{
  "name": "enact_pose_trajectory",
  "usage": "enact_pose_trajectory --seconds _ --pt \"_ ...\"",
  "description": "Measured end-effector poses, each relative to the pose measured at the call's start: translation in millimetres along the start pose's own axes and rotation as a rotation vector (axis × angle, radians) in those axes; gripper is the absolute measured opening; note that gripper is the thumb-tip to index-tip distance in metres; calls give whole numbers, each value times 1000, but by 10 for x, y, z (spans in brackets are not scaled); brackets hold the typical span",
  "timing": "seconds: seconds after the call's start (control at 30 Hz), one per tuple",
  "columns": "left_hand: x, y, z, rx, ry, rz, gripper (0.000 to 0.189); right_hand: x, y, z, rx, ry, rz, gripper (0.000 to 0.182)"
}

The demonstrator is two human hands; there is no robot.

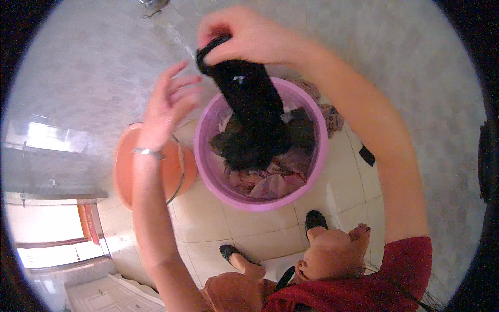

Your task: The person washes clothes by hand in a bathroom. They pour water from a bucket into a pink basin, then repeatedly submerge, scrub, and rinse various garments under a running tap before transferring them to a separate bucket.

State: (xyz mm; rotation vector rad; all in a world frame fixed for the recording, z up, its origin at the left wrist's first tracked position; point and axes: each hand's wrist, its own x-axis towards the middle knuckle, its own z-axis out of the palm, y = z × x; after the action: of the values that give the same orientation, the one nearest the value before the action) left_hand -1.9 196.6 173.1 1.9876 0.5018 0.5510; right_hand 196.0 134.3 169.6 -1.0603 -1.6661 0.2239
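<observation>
My right hand (237, 37) grips the top edge of a black garment (253, 97) and lifts it. The cloth hangs down into a pink plastic tub (317, 167), where its lower part rests in a dark heap. Pinkish patterned fabric (278, 185) lies in the tub below the black cloth. To the left of the garment, my left hand (171, 97) is raised with its fingers apart, holding nothing, and looks blurred. A silvery bracelet (149, 152) circles the left wrist. The garment's exact kind cannot be made out.
An orange bucket (126, 167) with a wire handle stands left of the tub on the tiled floor (202, 222). A metal tap (154, 4) is on the wall at the top. Patterned cloth (331, 119) lies beyond the tub's right rim. My feet in black shoes (315, 220) are near the tub.
</observation>
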Motion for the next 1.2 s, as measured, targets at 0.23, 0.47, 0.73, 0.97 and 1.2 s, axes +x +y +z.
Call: enact_pose_trajectory --seconds 0.23,0.47,0.73,0.97,1.2 --pt "218 291 -27 -86 122 -23 29 137 -324 104 145 -169 207 25" --pt "120 797 -571 -529 128 45 24 -1099 703 800 385 -546 439 34" --pt "-464 904 -2065 -268 276 212 29 -1040 691 -93 229 -12 705 30" --pt "-866 1041 -2994 -388 456 187 38 73 -164 -928 291 378 192 25" --pt "-629 968 -2448 -316 933 313 42 364 -301 -908 136 498 55 30"
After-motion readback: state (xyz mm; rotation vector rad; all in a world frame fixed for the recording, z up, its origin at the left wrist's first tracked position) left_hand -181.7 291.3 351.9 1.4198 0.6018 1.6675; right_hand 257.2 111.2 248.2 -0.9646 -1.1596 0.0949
